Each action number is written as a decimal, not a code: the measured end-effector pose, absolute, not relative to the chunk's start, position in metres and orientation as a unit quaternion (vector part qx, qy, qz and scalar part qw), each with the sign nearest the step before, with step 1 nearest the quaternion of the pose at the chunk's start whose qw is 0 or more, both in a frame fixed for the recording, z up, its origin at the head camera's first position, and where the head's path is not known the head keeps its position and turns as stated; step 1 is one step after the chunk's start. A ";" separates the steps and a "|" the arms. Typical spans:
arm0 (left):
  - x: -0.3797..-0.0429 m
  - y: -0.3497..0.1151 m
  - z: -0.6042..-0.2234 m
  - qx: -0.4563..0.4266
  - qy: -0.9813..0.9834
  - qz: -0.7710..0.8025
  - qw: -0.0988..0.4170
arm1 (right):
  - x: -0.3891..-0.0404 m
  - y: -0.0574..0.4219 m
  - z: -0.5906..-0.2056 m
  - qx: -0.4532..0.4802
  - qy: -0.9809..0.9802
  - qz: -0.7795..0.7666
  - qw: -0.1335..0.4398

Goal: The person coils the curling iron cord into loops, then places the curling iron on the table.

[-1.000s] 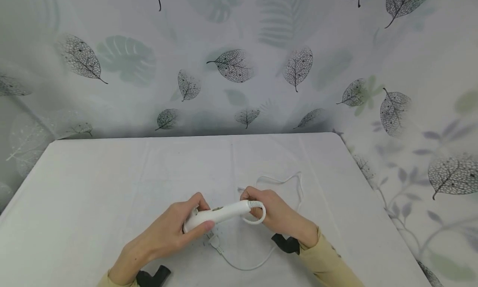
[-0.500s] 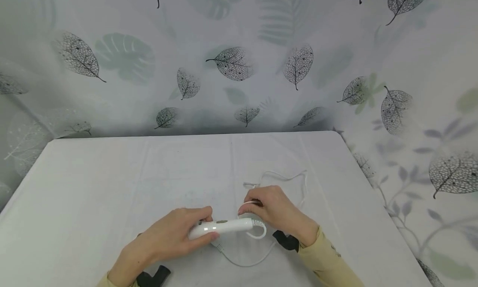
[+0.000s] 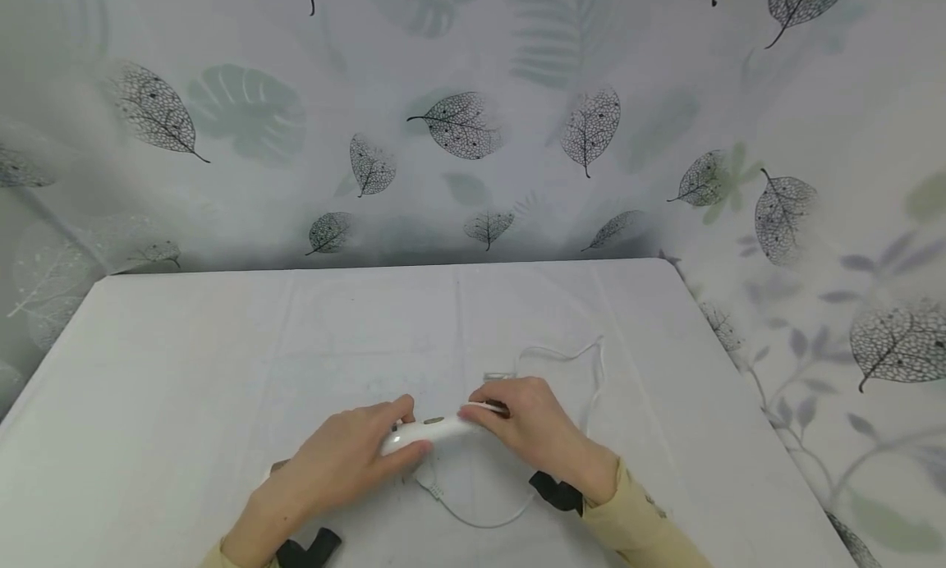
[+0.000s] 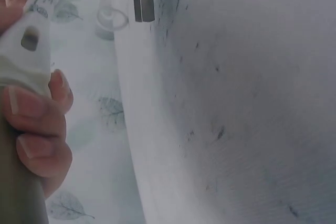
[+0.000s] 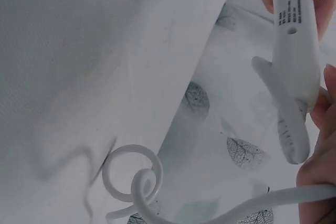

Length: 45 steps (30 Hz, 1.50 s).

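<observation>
My left hand (image 3: 343,449) grips a white corded hair styling iron (image 3: 441,428), fingers and thumb wrapped round its body. An oval opening shows on the iron (image 4: 30,39) in the left wrist view, and printed markings show on its handle in the right wrist view. At the handle's cord end, my right hand (image 3: 539,432) pinches the white cord (image 5: 283,108), which bends back along the handle. Part of that end is hidden by the right fingers. Below the iron, the two-pin plug (image 4: 144,4) lies on the white table (image 3: 222,371).
Loose cord (image 3: 600,371) trails over the table beyond the right hand, with a coiled loop (image 5: 131,174) in the right wrist view. Another stretch of cord (image 3: 484,525) curves near the front. Black straps (image 3: 557,492) sit at both wrists. Leaf-patterned cloth (image 3: 473,141) hangs behind.
The iron was lowered and turned more level, then raised slightly. My right hand has moved left over the handle's cord end, bringing the cord against it. The left hand keeps its grip.
</observation>
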State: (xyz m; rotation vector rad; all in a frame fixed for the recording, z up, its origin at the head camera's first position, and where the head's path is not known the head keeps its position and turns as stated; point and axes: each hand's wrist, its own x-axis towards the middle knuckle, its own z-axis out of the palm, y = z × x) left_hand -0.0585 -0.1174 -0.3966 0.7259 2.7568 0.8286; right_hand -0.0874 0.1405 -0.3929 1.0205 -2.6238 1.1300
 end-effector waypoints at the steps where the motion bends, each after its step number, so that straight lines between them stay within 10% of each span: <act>1: -0.059 -0.117 -0.396 0.230 0.930 0.272 0.084 | -0.087 0.140 -0.392 0.333 -0.865 0.372 0.050; 45: -0.062 -0.129 -0.377 0.014 0.941 0.336 -0.046 | -0.094 0.147 -0.394 0.294 -0.804 0.510 -0.081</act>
